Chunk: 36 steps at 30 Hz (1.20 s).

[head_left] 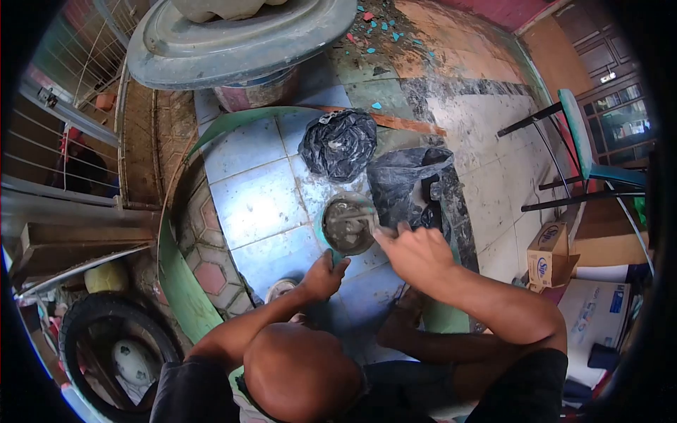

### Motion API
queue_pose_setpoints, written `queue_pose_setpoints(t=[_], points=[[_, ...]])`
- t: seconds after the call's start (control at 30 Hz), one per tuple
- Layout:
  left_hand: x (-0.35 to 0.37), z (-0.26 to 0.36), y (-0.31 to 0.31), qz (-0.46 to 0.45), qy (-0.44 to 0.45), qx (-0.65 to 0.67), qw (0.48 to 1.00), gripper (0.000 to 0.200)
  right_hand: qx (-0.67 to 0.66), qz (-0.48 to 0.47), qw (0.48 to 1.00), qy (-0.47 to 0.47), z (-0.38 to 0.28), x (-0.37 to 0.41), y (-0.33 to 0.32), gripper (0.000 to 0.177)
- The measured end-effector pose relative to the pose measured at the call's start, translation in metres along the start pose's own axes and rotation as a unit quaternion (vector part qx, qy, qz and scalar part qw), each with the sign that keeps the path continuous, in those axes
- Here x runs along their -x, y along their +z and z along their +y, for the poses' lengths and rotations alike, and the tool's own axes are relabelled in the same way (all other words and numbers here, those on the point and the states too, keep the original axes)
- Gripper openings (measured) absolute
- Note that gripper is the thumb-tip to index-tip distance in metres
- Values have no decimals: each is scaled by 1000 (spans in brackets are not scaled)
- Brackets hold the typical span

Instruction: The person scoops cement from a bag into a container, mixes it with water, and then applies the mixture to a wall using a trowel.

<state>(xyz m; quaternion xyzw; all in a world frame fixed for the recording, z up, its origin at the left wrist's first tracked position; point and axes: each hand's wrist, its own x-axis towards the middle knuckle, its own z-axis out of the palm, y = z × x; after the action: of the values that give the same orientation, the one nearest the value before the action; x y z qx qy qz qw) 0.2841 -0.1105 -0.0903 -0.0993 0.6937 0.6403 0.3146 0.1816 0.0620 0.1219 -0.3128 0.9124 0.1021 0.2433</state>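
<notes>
A small round bowl (325, 229) of wet grey paste (347, 240) stands on the tiled floor in front of me. My left hand (324, 275) grips its near rim, fingers closed. My right hand (416, 254) is closed round a thin stirring tool (368, 220), whose end sits in the paste; its exact kind is hard to make out. Just beyond the bowl lies a crumpled black plastic bag (338, 144) with pale powder showing on it. Another black plastic bag (402, 180) stands right of the bowl, near my right hand.
A large round grey lid (240, 60) tops a bucket (257, 93) ahead. A can (282, 287) stands by my left forearm. Green strip (173, 261) curves along the left. A tyre (70, 345) lies lower left; a chair (582, 141) and cardboard box (546, 257) are right. Rubble (374, 35) lies beyond.
</notes>
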Motion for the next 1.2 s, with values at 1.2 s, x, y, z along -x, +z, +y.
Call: queue_pose_setpoints(t=[1.2], points=[[2,0,-3,-6,0,33,999,35,-86,-82,993,2,-19,-10,17,43]])
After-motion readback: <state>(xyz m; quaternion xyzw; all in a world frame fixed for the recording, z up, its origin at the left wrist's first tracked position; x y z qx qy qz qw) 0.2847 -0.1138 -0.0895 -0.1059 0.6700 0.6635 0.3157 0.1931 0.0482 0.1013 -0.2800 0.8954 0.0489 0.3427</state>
